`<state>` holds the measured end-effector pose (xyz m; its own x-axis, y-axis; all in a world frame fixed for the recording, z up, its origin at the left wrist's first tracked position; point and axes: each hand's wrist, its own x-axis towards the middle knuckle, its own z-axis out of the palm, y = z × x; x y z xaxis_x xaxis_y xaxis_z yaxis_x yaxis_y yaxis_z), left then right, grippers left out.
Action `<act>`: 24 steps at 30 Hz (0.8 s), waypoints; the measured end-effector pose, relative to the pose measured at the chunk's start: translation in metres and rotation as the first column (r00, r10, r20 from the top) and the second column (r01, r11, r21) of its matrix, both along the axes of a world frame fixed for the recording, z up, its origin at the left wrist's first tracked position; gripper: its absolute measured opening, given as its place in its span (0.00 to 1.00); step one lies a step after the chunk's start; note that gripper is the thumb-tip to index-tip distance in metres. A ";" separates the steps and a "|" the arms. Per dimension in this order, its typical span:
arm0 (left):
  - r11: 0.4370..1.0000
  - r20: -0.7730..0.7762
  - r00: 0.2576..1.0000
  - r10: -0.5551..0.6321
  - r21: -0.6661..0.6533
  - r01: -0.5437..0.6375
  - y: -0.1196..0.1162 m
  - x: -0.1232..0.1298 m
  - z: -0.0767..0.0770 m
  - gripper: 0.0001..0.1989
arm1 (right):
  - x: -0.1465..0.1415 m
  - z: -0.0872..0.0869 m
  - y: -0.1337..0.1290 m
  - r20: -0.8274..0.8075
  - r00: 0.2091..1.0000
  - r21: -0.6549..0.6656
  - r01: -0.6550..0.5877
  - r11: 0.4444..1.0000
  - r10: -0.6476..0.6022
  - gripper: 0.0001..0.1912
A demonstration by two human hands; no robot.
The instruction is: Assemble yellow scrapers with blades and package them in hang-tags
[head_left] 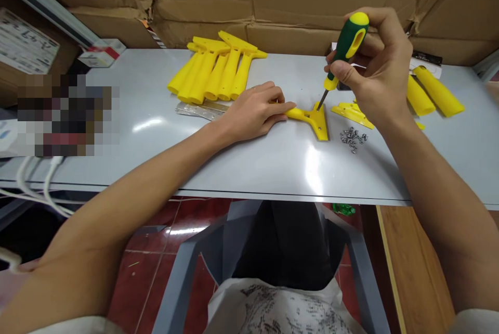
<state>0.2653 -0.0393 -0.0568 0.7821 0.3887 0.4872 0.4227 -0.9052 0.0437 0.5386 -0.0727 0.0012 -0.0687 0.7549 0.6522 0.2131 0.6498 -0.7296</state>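
In the head view, the left hand (257,113) is gripping the stem of a yellow T-headed tool (313,117), with its fingers bent closely around it. This tool is lying on the pale table (249,167), between the two hands, and its wide head is pointing to the right. The right hand (384,58) is holding a green and yellow screwdriver (345,48), its fingers wrapped around the handle; the shaft is leaning, and its tip appears to be touching the far part of the head. Small loose screws (353,139) are lying near, to the right. I judge that the step in hand is driving a screw. The next move is probably calling for straight pressure, careful turning and a steady left grip.
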 end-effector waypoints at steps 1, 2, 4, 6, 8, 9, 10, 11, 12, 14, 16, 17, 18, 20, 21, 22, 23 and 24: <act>1.000 -0.002 1.000 -0.003 0.009 0.003 0.001 0.000 0.000 0.16 | 0.001 -0.001 0.000 0.003 1.000 0.006 -0.006 1.000 0.006 0.29; 1.000 -0.004 1.000 -0.008 0.016 0.008 0.001 0.000 0.000 0.15 | 0.001 -0.001 0.001 0.002 1.000 0.013 -0.014 1.000 0.014 0.30; 0.999 -0.005 1.000 -0.021 0.028 0.021 0.002 -0.001 0.000 0.16 | 0.002 -0.001 0.000 -0.015 0.999 0.040 -0.040 0.998 0.040 0.33; 0.999 0.000 1.000 -0.028 0.036 0.028 0.003 -0.001 0.000 0.16 | 0.002 0.000 -0.001 -0.043 0.996 0.076 -0.075 0.994 0.078 0.32; 0.999 0.013 0.999 -0.035 0.041 0.035 0.003 -0.002 0.000 0.15 | 0.002 0.001 -0.003 -0.075 0.991 0.107 -0.100 0.989 0.109 0.30; 0.998 0.018 0.999 -0.039 0.041 0.039 0.003 -0.002 0.000 0.15 | 0.001 0.002 -0.003 -0.090 0.990 0.123 -0.101 0.987 0.112 0.29; 0.998 0.021 0.999 -0.043 0.042 0.042 0.002 -0.001 0.000 0.15 | 0.001 0.001 -0.003 -0.102 0.989 0.135 -0.093 0.986 0.107 0.29; 0.998 0.021 0.999 -0.046 0.042 0.045 0.002 -0.001 0.000 0.15 | 0.000 0.000 -0.002 -0.112 0.989 0.142 -0.081 0.987 0.097 0.28; 0.998 0.020 0.999 -0.048 0.042 0.047 0.002 -0.001 0.000 0.16 | 0.000 -0.002 0.000 -0.123 0.989 0.135 -0.061 0.989 0.078 0.28; 0.998 0.011 0.999 -0.047 0.041 0.047 0.001 0.000 -0.001 0.16 | 0.002 -0.008 0.004 -0.155 0.988 0.091 0.002 0.996 0.012 0.29; 0.998 -0.003 0.999 -0.046 0.034 0.046 0.001 0.000 -0.001 0.16 | 0.005 -0.013 0.010 -0.198 0.979 0.032 0.055 0.998 -0.048 0.29; 0.999 -0.010 0.999 -0.044 0.030 0.044 0.002 0.000 -0.001 0.16 | 0.006 -0.014 0.012 -0.217 0.974 0.019 0.063 0.998 -0.057 0.29; 0.999 -0.016 0.999 -0.040 0.028 0.041 0.002 0.000 -0.001 0.16 | 0.008 -0.015 0.014 -0.229 0.972 0.021 0.054 0.998 -0.048 0.29; 0.999 -0.025 0.999 -0.032 0.038 0.033 0.003 -0.001 -0.001 0.16 | 0.011 -0.014 0.016 -0.222 0.975 0.067 0.005 0.998 0.010 0.29; 0.999 -0.030 0.999 -0.026 0.047 0.027 0.003 -0.001 -0.002 0.16 | 0.011 -0.013 0.016 -0.209 0.977 0.104 -0.017 0.994 0.039 0.29; 0.998 -0.036 0.999 -0.019 0.054 0.021 0.004 -0.001 -0.002 0.16 | 0.011 -0.012 0.014 -0.194 0.980 0.134 -0.024 0.991 0.050 0.29; 0.998 -0.040 0.999 -0.012 0.058 0.014 0.004 -0.001 -0.002 0.16 | 0.009 -0.010 0.013 -0.172 0.984 0.154 -0.011 0.988 0.037 0.28; 0.998 -0.043 0.999 -0.008 0.057 0.010 0.004 -0.001 -0.002 0.16 | 0.008 -0.009 0.010 -0.148 0.989 0.167 0.027 0.986 -0.002 0.27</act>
